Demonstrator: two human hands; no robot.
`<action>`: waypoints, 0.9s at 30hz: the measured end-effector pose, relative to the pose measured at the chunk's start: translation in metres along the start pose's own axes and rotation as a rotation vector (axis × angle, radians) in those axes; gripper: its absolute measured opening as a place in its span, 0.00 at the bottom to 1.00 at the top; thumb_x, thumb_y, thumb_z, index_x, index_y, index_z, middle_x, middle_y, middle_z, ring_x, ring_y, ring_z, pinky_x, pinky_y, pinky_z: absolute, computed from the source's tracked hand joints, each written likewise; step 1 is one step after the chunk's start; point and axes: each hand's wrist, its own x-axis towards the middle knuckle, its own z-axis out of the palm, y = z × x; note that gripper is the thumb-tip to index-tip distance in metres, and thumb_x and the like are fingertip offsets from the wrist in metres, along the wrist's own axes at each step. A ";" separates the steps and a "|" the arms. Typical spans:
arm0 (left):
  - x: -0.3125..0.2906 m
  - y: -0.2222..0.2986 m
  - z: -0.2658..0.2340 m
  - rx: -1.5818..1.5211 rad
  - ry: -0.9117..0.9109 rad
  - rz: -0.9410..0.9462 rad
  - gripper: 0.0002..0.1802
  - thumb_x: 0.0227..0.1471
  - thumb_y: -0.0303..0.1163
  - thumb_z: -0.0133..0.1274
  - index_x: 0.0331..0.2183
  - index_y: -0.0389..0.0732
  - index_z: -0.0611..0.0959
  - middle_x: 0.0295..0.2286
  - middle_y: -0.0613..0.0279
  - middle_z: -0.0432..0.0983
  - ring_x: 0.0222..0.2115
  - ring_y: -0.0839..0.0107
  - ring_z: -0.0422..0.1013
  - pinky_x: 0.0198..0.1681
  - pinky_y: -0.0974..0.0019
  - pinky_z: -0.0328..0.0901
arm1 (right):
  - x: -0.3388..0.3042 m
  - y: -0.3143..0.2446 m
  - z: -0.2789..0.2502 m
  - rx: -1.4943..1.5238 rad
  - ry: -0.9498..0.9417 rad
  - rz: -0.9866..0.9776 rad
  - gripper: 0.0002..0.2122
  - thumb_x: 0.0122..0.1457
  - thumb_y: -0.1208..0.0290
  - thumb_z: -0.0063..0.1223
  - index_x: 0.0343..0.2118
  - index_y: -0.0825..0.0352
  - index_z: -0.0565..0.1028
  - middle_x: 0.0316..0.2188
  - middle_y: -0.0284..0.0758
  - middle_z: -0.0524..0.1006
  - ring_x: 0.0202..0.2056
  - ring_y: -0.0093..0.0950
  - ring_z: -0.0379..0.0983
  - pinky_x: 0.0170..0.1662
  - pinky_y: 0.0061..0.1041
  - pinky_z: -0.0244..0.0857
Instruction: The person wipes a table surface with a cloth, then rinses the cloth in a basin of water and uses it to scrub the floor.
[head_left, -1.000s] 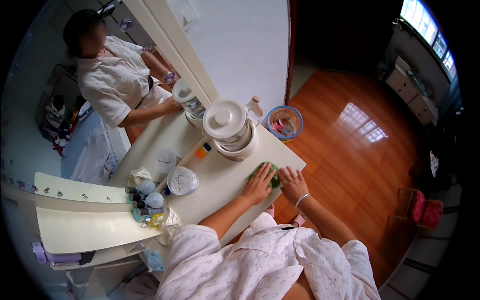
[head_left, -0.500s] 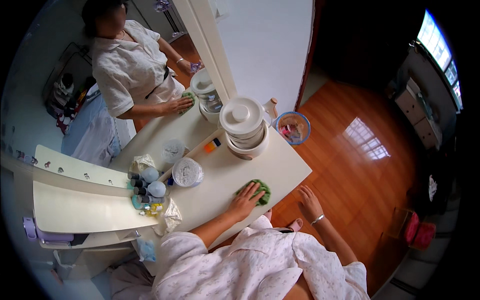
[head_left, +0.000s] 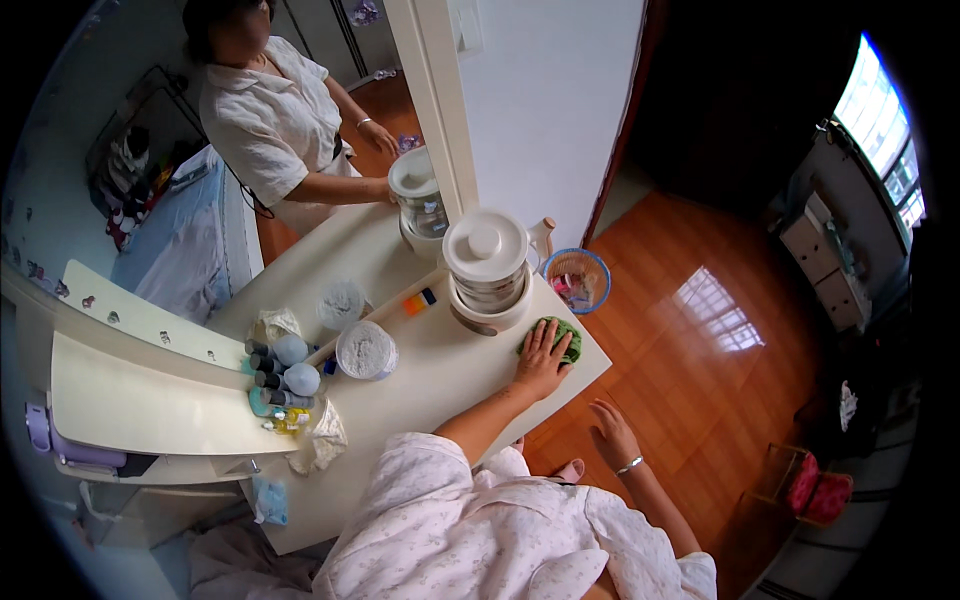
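The right hand (head_left: 614, 440) is beyond the near edge of the table (head_left: 436, 350), over the floor, fingers straight and loosely apart, gripping nothing that shows. The left hand (head_left: 541, 370) reaches in over that edge and presses on a green cloth (head_left: 572, 351); its fingers lie extended and slightly spread on top, not curled around it. The cloth sits on the surface by the near right corner, just inside the right edge.

Pressing here would seem to go best with the palm flat and weight spread across all fingers, so that the bunched fabric moves as one pad. Short strokes along the right edge look safest: a long push left or away could knock the pot, and one past the corner could drop the cloth.

The cloth is crumpled and rounded, with no end that clearly points anywhere. What shows is slightly longer across the fingers than along them, but the hand hides too much to fix a long axis. The fingers themselves point away from the body, a little rightward.

Farther in, the pot (head_left: 487, 252) stands upright near the far right corner, close to the cloth.
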 end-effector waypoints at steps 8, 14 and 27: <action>-0.057 0.016 0.004 -0.014 -0.160 0.270 0.31 0.51 0.31 0.49 0.57 0.54 0.66 0.62 0.54 0.46 0.62 0.52 0.44 0.63 0.50 0.42 | -0.014 0.013 -0.003 0.070 -0.014 0.078 0.18 0.53 0.78 0.47 0.49 0.66 0.69 0.53 0.43 0.67 0.52 0.41 0.66 0.53 0.33 0.62; -0.102 -0.021 -0.028 0.010 -0.392 0.336 0.30 0.51 0.37 0.51 0.57 0.59 0.66 0.62 0.57 0.45 0.63 0.54 0.43 0.64 0.52 0.40 | -0.016 0.012 -0.005 0.093 0.019 0.094 0.18 0.53 0.78 0.47 0.49 0.66 0.69 0.51 0.44 0.69 0.51 0.42 0.66 0.52 0.33 0.63; -0.048 0.004 -0.010 -0.005 -0.285 0.253 0.27 0.54 0.38 0.48 0.57 0.56 0.67 0.62 0.55 0.46 0.62 0.54 0.44 0.63 0.51 0.41 | 0.003 0.001 0.003 0.116 0.007 0.010 0.18 0.53 0.77 0.47 0.48 0.66 0.69 0.50 0.43 0.70 0.50 0.42 0.67 0.51 0.34 0.63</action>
